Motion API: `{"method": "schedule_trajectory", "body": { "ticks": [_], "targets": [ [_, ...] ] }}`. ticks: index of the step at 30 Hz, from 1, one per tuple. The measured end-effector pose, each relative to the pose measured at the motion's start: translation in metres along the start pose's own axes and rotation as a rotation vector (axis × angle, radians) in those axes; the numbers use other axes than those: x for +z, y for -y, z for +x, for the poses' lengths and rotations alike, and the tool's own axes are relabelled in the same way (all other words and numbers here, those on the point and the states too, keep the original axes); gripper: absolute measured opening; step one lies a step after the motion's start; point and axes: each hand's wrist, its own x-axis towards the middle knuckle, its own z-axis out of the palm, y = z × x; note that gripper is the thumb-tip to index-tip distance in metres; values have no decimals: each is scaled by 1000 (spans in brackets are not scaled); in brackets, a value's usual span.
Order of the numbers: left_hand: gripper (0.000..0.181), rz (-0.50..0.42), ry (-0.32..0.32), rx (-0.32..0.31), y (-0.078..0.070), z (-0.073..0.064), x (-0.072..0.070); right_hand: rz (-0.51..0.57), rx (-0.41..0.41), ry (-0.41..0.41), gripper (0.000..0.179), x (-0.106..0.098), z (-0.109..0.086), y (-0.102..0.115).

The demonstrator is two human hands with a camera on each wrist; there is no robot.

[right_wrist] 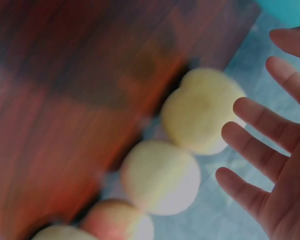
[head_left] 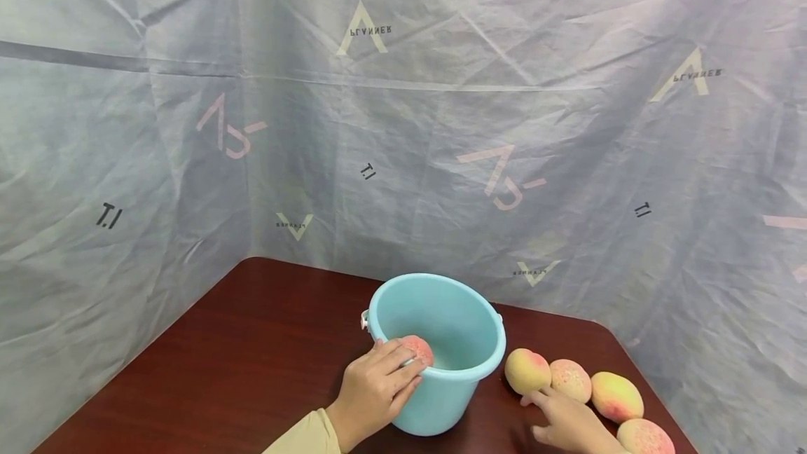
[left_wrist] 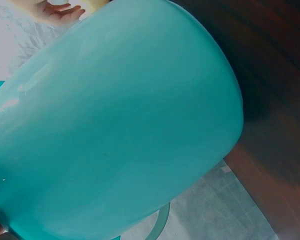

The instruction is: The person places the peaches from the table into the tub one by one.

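My left hand [head_left: 375, 387] holds a pink peach [head_left: 417, 349] at the near rim of a light blue bucket [head_left: 435, 405], fingers over the rim. The bucket's wall [left_wrist: 115, 115] fills most of the left wrist view, where that peach is hidden. To the right of the bucket, my right hand [head_left: 564, 420] hovers with spread fingers beside a row of several peaches. Closest to its fingertips is a yellow peach with a red blush [head_left: 526, 370]; a speckled pink peach [head_left: 571, 380] sits beside it. The right wrist view shows an empty palm [right_wrist: 287, 195].
Farther along the row lie a yellow-red peach [head_left: 618, 396] and a pink one [head_left: 646, 436] near the right edge of the dark red table [head_left: 252, 342]. Grey printed sheeting [head_left: 403, 125] hangs behind and along the sides. A white handle joint [head_left: 364, 320] juts from the bucket's left side.
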Motion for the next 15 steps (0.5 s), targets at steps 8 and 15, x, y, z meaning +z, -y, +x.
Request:
{"method": "schedule_trajectory", "body": {
  "ticks": [8, 15],
  "targets": [
    [30, 5, 2, 3, 2, 1, -1, 74, 177, 64, 28, -8, -16, -23],
    [29, -4, 12, -3, 1, 1, -2, 84, 113, 115, 22, -19, -34, -55]
  ]
}}
